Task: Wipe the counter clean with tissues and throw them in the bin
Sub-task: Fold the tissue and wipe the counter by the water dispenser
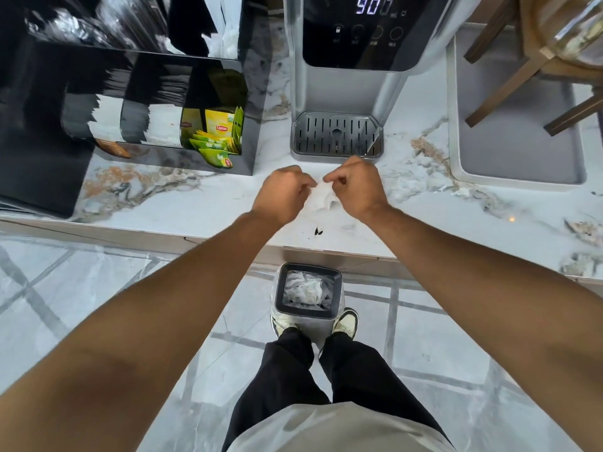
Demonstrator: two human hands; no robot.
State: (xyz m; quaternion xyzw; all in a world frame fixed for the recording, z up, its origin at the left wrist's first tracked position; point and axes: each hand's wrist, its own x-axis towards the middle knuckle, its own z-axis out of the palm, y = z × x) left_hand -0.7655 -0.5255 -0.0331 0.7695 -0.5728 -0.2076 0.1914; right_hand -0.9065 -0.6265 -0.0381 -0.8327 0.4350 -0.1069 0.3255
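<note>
A white crumpled tissue [321,199] hangs between my two hands above the marble counter [208,207]. My left hand [282,194] pinches its left edge and my right hand [357,187] pinches its top right corner. A small dark stain [318,231] lies on the counter near the front edge, just below the tissue. On the floor by my feet stands a small bin [308,290] with a dark rim, holding several crumpled white tissues.
A water dispenser [349,76] with a grey drip tray [336,135] stands right behind my hands. A black organiser [137,102] with sachets and yellow tea bags [222,132] sits at the left. A grey tray [518,151] bearing wooden legs is at the right.
</note>
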